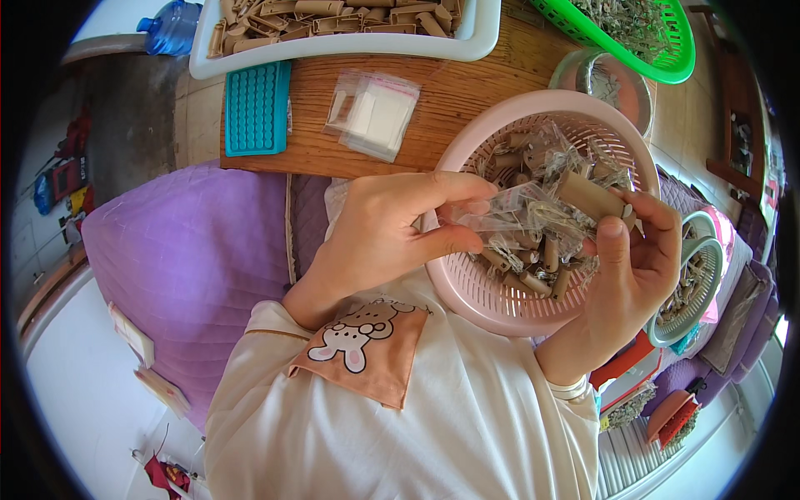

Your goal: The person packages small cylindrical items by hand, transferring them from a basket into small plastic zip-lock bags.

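Note:
Above a pink plastic basket (457, 298), my left hand (371, 229) pinches the edge of a small clear plastic bag (500, 208) between thumb and fingers. My right hand (625, 279) grips a tan, tube-shaped plastic piece (587, 197) at its right end, thumb against the fingers. The piece is close to the bag; I cannot tell whether it touches it. Below both hands, the basket holds several more tan pieces (533, 283) and crumpled clear bags, some with thin stringy contents. The bag's far end blends into these, so its contents are hard to make out.
A white bin (350, 46) of tan pieces stands at the back of the wooden table (308, 154). Near it lie a teal tray (257, 108) and flat clear bags (372, 114). A green basket (679, 62) is back right; pale green baskets (654, 333) sit to the right.

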A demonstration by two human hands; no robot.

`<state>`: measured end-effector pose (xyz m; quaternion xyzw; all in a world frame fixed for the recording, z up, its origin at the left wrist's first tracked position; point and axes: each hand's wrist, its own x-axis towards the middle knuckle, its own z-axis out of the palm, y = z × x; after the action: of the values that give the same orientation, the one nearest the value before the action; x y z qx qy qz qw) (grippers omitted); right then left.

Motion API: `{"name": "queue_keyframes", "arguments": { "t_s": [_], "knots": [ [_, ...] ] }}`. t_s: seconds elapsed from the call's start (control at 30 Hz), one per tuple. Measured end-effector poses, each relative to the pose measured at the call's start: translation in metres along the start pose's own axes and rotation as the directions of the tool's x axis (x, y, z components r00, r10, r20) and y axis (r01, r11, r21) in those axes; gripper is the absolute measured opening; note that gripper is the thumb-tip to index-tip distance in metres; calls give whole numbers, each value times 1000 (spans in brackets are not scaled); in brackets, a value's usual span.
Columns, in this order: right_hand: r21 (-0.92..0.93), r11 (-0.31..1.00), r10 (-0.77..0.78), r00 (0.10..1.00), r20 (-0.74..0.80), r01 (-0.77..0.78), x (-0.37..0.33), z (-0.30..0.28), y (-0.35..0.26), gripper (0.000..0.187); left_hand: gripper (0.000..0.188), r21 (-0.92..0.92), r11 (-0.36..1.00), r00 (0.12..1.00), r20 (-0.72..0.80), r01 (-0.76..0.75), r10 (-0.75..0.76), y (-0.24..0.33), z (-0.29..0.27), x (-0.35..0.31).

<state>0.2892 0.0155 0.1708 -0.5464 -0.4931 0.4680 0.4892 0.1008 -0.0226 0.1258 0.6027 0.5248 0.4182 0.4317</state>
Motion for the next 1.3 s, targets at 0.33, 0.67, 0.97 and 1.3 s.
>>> {"name": "queue_keyframes", "arguments": {
  "t_s": [0.33, 0.67, 0.97, 1.3],
  "knots": [
    [-152, 983, -75, 980, 184, 104, -3, 5, 2, 27, 47, 1, 1000, 1000, -26, -11, 11, 3, 4, 3],
    [-90, 932, -342, 933, 111, 352, -6, 3, 15, 34, 41, -268, 907, 946, 102, 325, -308, 4, 3, 4],
    [-100, 934, -331, 936, 121, 344, -5, 2, 12, 35, 43, -296, 927, 973, 72, 232, -221, 4, 6, 2],
    [-394, 861, -152, 902, 404, 321, 5, 6, 1, 33, 47, -3, 1000, 1000, 12, -9, 9, 6, 13, 7]
  ]
}}
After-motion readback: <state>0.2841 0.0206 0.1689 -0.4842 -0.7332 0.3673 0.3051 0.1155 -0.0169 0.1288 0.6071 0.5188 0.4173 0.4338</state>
